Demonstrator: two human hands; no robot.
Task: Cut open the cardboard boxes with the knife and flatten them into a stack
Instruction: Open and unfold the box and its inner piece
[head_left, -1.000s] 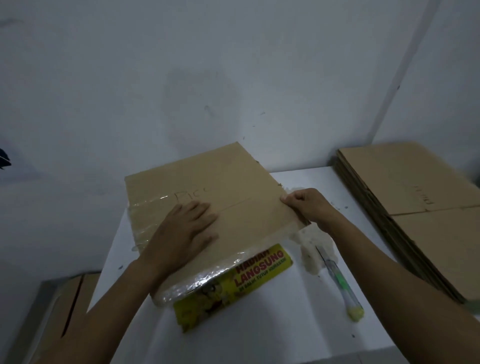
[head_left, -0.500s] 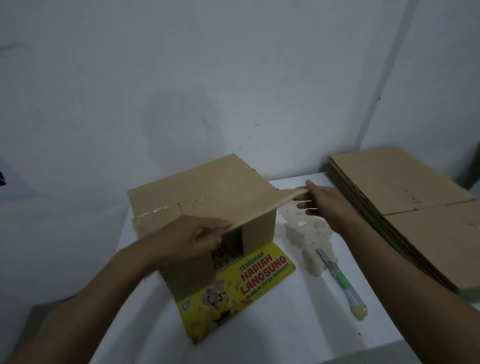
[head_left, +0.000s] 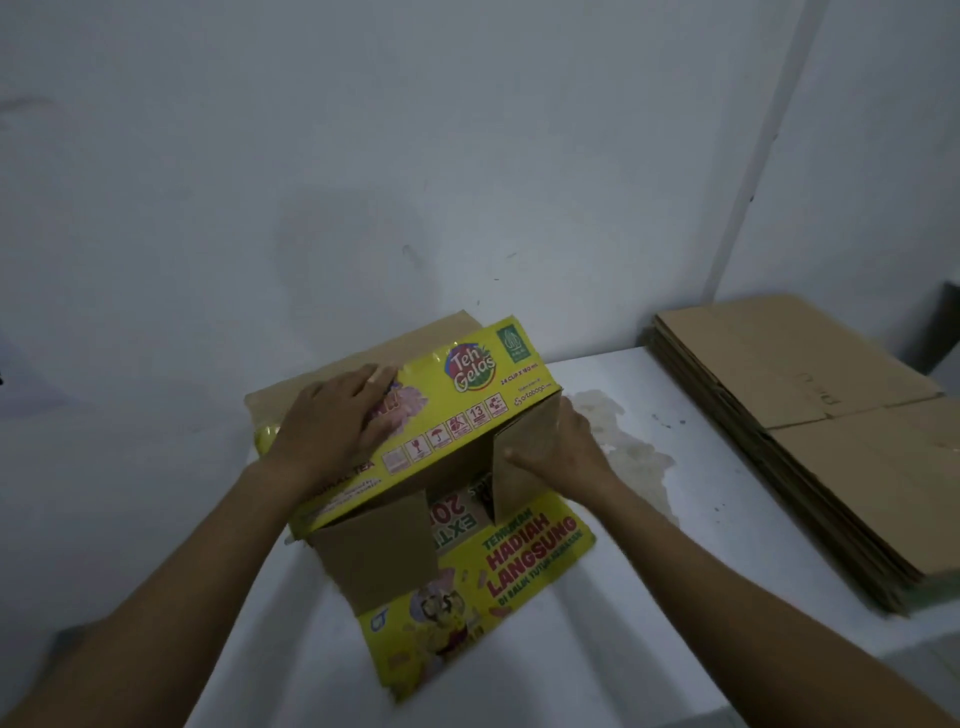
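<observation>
Your left hand (head_left: 332, 421) presses flat on the yellow printed cardboard box (head_left: 467, 410) to steady it. Your right hand (head_left: 563, 457) pinches its brown flap (head_left: 524, 478) (probably to fold it).

Box (head_left: 467, 415): centre of bench (head_left: 727, 519), near the wall (head_left: 467, 182) behind it. Front flap (head_left: 519, 561): lies flat on the bench, before the box. Cardboard stack (head_left: 831, 441): on the bench's right end, well apart from the box, in the corner.

Just a white table (head_left: 727, 540) shoved up against a plain white wall (head_left: 467, 156), with 1 crusty, blotchy patch (head_left: 631, 452) on the tabletop.
</observation>
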